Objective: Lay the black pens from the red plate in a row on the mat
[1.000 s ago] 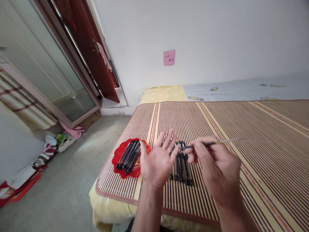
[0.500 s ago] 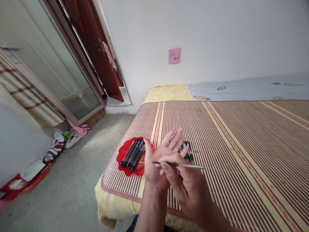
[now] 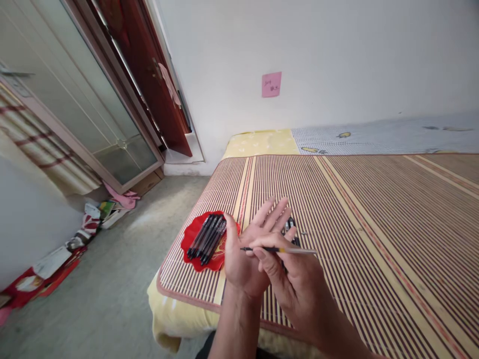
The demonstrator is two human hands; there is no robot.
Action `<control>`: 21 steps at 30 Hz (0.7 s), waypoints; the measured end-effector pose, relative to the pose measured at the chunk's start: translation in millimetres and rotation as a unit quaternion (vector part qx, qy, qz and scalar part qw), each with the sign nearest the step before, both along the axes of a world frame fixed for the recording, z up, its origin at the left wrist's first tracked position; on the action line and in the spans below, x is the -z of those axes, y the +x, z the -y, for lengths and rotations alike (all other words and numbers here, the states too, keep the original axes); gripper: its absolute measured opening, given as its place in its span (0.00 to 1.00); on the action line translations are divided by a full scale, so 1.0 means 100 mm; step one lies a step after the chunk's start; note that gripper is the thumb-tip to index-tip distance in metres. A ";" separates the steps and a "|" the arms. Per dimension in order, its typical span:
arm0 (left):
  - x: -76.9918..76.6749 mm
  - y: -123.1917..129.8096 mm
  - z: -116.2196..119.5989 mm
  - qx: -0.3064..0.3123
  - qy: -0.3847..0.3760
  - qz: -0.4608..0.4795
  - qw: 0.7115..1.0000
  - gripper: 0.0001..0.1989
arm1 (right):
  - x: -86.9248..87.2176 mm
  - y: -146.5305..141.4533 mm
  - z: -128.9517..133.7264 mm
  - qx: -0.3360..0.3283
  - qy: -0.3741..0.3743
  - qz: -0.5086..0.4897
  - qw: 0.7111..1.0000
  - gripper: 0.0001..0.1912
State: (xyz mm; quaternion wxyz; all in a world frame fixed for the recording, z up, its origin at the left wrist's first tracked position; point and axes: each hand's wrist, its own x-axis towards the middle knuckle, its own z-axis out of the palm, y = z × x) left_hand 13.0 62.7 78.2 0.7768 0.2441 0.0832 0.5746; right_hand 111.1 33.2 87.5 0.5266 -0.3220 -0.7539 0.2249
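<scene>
My left hand point(image 3: 249, 249) is open, palm up, with the fingers spread. Over that palm, my right hand point(image 3: 294, 271) pinches a pen refill point(image 3: 288, 250), its dark tip pointing left and its clear tube reaching right. Whether the tip touches the palm I cannot tell. Left of my hands, a red scalloped plate point(image 3: 190, 232) holds several black pens point(image 3: 206, 239) lying side by side. Behind my left fingers, more black pens point(image 3: 291, 224) lie on the striped mat, partly hidden. A tiny metallic piece point(image 3: 303, 233) rests on the mat just right of them.
The bamboo mat point(image 3: 366, 199) covers a bed with a yellow sheet point(image 3: 179, 319) hanging at its near corner. A pink note point(image 3: 271, 85) is stuck on the white wall. At left are a glass-paned door point(image 3: 97, 99), a red-brown door point(image 3: 149, 75) and floor clutter point(image 3: 48, 264).
Both hands have shifted slightly right, the refill staying in my right hand with its tip over my left palm. The pens on the plate have not moved.
</scene>
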 end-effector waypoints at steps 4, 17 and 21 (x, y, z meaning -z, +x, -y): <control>-0.04 0.01 0.01 0.002 -0.017 -0.002 1.000 0.48 | -0.02 0.01 0.01 0.005 -0.008 -0.001 1.000 0.09; -0.02 0.02 0.00 -0.005 0.002 -0.038 0.999 0.44 | -0.10 0.05 0.01 -0.006 -0.044 -0.020 0.999 0.09; 0.02 0.00 -0.05 -0.023 -0.028 -0.053 0.998 0.38 | -0.06 0.34 -0.08 0.085 -0.049 -0.040 0.994 0.08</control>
